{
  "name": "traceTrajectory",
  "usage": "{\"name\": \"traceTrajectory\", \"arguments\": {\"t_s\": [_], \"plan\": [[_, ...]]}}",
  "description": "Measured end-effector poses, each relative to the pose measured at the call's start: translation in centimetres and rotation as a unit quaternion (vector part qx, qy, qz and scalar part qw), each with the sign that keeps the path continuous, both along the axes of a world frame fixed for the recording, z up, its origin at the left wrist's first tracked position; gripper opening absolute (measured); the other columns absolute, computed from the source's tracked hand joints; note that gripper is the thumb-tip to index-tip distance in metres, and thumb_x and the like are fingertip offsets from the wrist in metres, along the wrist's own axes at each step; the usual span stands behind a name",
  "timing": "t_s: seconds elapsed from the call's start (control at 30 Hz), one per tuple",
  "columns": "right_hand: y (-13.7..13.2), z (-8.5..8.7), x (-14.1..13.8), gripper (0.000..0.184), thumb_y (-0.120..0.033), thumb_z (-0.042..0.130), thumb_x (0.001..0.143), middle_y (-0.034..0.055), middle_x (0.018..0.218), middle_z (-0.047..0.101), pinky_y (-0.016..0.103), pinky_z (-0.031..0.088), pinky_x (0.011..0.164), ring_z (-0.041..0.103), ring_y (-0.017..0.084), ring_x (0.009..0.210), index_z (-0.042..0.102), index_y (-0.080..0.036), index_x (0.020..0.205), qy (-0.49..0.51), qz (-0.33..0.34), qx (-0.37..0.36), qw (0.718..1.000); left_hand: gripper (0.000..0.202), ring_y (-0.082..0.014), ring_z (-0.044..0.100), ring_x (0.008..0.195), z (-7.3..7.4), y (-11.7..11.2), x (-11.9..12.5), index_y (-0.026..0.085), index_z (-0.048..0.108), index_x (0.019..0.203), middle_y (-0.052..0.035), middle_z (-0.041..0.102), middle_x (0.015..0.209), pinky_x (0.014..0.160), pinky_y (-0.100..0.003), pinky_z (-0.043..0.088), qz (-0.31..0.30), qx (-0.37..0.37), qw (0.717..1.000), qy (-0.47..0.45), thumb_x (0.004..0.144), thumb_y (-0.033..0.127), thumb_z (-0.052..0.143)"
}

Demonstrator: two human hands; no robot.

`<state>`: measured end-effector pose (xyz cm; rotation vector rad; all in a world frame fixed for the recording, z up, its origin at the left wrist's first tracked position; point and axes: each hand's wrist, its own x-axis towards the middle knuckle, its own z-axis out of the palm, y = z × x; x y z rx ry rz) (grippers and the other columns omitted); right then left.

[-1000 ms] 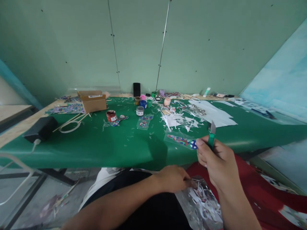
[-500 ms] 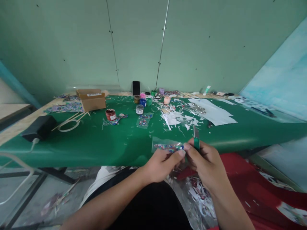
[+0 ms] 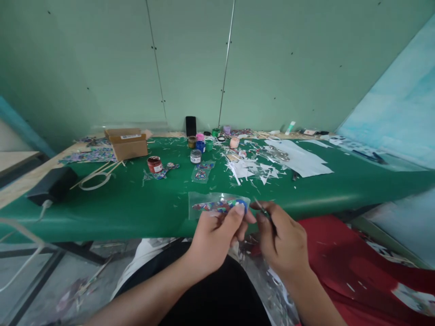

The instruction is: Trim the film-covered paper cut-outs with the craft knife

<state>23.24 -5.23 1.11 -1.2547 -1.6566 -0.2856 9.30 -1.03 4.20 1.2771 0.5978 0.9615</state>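
My left hand (image 3: 217, 231) pinches a strip of clear plastic film (image 3: 197, 199) with a painted red, blue, white and green pattern on it. The thumb presses on its blue end, and the rest of the strip points left above the table's front edge. My right hand (image 3: 283, 231) is closed round a utility knife (image 3: 261, 206). Its thin blade pokes out up and left, beside the strip's right end; the handle is mostly hidden by the fingers. Whether blade and film touch, I cannot tell.
On the green table cover (image 3: 112, 203) stand a red paint jar (image 3: 155, 165), a grey-labelled jar (image 3: 195, 157) and a cardboard box (image 3: 129, 144). White paper scraps (image 3: 249, 168) lie near paper sheets (image 3: 302, 158). A black power adapter (image 3: 52, 183) sits left; red fabric (image 3: 336, 258) lies right.
The patterned film has shifted left and shows more of its surface. My right hand has drawn slightly away from the left, and the knife has turned from upright to slanting left.
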Motion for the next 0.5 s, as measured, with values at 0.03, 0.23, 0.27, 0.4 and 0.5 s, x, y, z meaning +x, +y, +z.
{"name": "traceTrajectory", "arguments": {"t_s": [0.03,0.23,0.27,0.4,0.5], "plan": [[0.1,-0.2,-0.2,0.021,-0.012,0.044,0.093,0.0039,0.085,0.070,0.024,0.049,0.059,0.067,0.016,0.069,0.059,-0.023,0.104,-0.011,-0.004,0.006,1.000,0.043,-0.0062,0.035,0.040,0.3,-0.2,-0.1,0.017,0.061,0.062,0.0059,0.042,0.045,0.042,-0.022,0.025,0.001,-0.007,1.000,-0.005,0.081,0.056,0.061],[0.1,-0.4,-1.0,0.024,-0.014,0.045,0.093,0.0034,0.078,0.068,0.024,0.047,0.056,0.064,0.015,0.061,0.061,-0.022,0.110,-0.045,-0.024,0.025,0.998,0.047,-0.0060,0.031,0.038,0.9,-0.8,-0.2,0.017,0.057,0.055,0.0066,0.038,0.040,0.041,-0.023,0.022,0.016,-0.042,0.999,-0.007,0.074,0.059,0.066],[0.1,-0.4,-1.1,0.024,-0.014,0.045,0.094,0.0032,0.077,0.067,0.024,0.047,0.056,0.064,0.015,0.061,0.061,-0.022,0.110,-0.047,-0.028,0.028,0.998,0.047,-0.0060,0.031,0.037,0.8,-0.8,-0.2,0.017,0.057,0.055,0.0066,0.038,0.040,0.041,-0.023,0.022,0.016,-0.048,0.999,-0.009,0.074,0.059,0.066],[0.2,-0.5,-1.3,0.029,-0.014,0.045,0.094,0.0027,0.073,0.065,0.024,0.046,0.055,0.063,0.015,0.060,0.061,-0.022,0.117,-0.059,-0.050,0.040,0.996,0.043,-0.0059,0.031,0.038,0.6,-0.9,-0.1,0.017,0.057,0.056,0.0074,0.035,0.039,0.042,-0.023,0.021,0.008,-0.074,0.997,-0.036,0.074,0.055,0.067],[0.2,-0.8,-1.3,0.035,-0.012,0.046,0.092,0.0016,0.070,0.062,0.024,0.044,0.053,0.059,0.014,0.056,0.061,-0.022,0.122,-0.067,-0.052,0.050,0.995,0.041,-0.0056,0.029,0.037,0.5,-0.9,-0.1,0.018,0.056,0.055,0.0084,0.032,0.038,0.042,-0.023,0.020,0.005,-0.100,0.994,-0.050,0.073,0.052,0.068]]}}
